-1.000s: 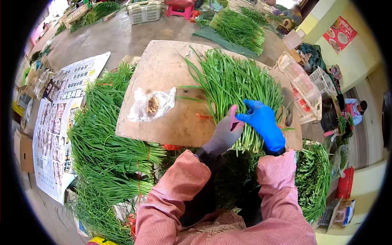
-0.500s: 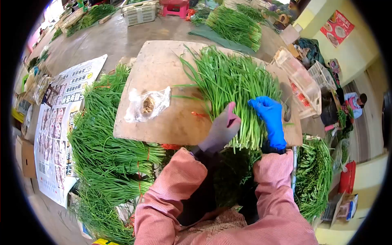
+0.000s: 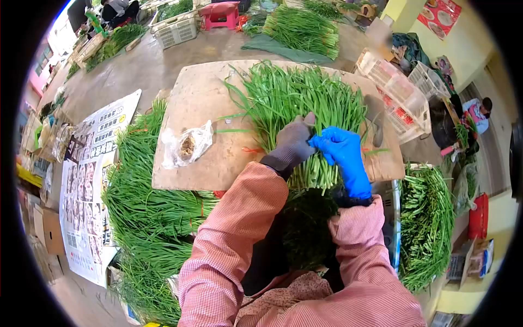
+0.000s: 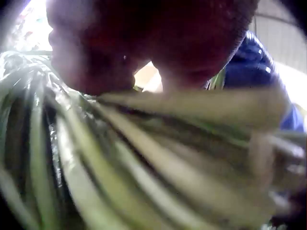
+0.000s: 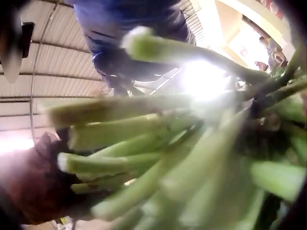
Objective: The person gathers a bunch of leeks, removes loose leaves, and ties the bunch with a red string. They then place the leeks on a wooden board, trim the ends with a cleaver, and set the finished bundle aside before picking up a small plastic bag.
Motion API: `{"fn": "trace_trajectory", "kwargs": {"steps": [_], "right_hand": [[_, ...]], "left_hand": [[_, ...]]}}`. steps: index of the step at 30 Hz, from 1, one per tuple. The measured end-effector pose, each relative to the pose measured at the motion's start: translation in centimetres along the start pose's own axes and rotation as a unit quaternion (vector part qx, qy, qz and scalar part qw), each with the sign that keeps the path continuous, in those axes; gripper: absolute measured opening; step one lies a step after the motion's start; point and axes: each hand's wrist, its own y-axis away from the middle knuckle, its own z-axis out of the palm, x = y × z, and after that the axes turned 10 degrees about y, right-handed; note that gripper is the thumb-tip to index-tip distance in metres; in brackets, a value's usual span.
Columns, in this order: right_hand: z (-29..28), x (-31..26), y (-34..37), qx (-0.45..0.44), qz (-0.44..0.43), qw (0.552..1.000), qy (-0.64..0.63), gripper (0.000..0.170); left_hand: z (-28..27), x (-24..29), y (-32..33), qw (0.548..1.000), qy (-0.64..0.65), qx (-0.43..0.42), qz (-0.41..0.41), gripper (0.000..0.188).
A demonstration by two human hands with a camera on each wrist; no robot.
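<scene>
A thick spread of garlic chives (image 3: 327, 98) lies on a wooden board (image 3: 199, 101), cut stem ends toward the person. My left hand (image 3: 294, 140), in a grey-purple glove, grips chives near the middle of the stems. Beside it my right hand (image 3: 339, 152), gloved in blue, has its fingertips bent together against the stems, pinching at them. Close up in the left wrist view, pale stems (image 4: 144, 167) run under the dark glove. Stem ends (image 5: 115, 163) fill much of the right wrist view, with the blue glove (image 5: 129, 33) behind them.
A plastic bag (image 3: 205, 140) with brown bits sits on the board's left. Tied chive bundles (image 3: 147, 180) are heaped to the left, more chives (image 3: 427, 229) at the right. White crates (image 3: 395, 92) stand beyond the board's right edge. A printed sheet (image 3: 90, 191) lies far left.
My left hand has moved up and forward onto the chives, from beside the stem ends. My right hand has shifted left to meet it, after drawing away to the right. The head view has tilted slightly.
</scene>
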Motion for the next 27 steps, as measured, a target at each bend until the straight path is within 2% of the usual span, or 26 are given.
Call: {"fn": "trace_trajectory", "kwargs": {"steps": [1, 2, 3, 5, 7, 10, 13, 15, 17, 19, 21, 23, 25, 27], "right_hand": [[-0.2, -0.7, 0.7, 0.001, 0.000, 1.000, -0.003, 0.012], [-0.5, -1.6, 1.4, -0.002, -0.014, 1.000, 0.016, 0.011], [-0.8, -2.3, 2.2, -0.004, -0.028, 0.999, 0.035, 0.010], [-1.6, -3.7, 3.7, 0.005, -0.034, 0.999, -0.007, 0.010], [-2.9, -5.3, 5.1, 0.053, -0.008, 0.998, -0.022, 0.007], [-6.6, -6.5, 7.3, 0.207, -0.128, 0.969, -0.034, 0.006], [-11.8, -6.4, 10.1, 0.309, -0.099, 0.946, -0.015, 0.011], [-14.9, -4.4, 12.8, 0.328, -0.051, 0.942, 0.053, 0.013], [-18.1, 0.9, 15.2, 0.318, 0.056, 0.932, 0.166, 0.019], [-18.8, 8.2, 17.3, 0.277, 0.121, 0.917, 0.259, 0.025], [-17.3, 11.9, 19.5, 0.246, 0.151, 0.925, 0.246, 0.026], [-14.7, 11.3, 19.2, 0.224, 0.196, 0.946, 0.131, 0.023], [-13.2, 10.5, 17.6, 0.201, 0.192, 0.955, 0.106, 0.019], [-12.2, 9.5, 15.4, 0.140, 0.191, 0.963, 0.131, 0.018]], "left_hand": [[0.4, -0.5, 0.0, 0.998, -0.067, 0.001, -0.001, 0.060], [1.1, -1.7, -0.2, 0.999, -0.014, 0.023, 0.046, 0.066], [1.0, -1.5, -0.2, 0.999, -0.017, 0.020, 0.048, 0.066], [0.9, -1.0, 0.0, 0.998, -0.023, 0.033, 0.045, 0.067], [0.5, -0.6, -0.2, 0.999, -0.008, 0.020, 0.041, 0.063], [1.0, -1.2, -0.7, 0.998, -0.050, 0.025, 0.035, 0.060], [0.9, -0.9, -0.2, 0.997, -0.030, 0.048, 0.047, 0.058], [0.0, -0.2, 0.2, 0.999, -0.011, 0.027, 0.046, 0.056], [-0.8, 0.3, 0.2, 0.999, -0.013, 0.015, 0.030, 0.053], [-1.6, 0.2, 0.5, 0.999, -0.018, 0.011, 0.044, 0.051], [-2.3, 0.2, 0.4, 0.997, -0.009, 0.005, 0.076, 0.048], [-2.8, 1.1, 0.7, 0.996, -0.057, -0.005, 0.064, 0.054], [-3.3, 2.5, 1.2, 0.972, -0.174, 0.074, 0.138, 0.053], [-3.1, 4.1, 1.2, 0.974, -0.185, 0.048, 0.119, 0.054]]}}
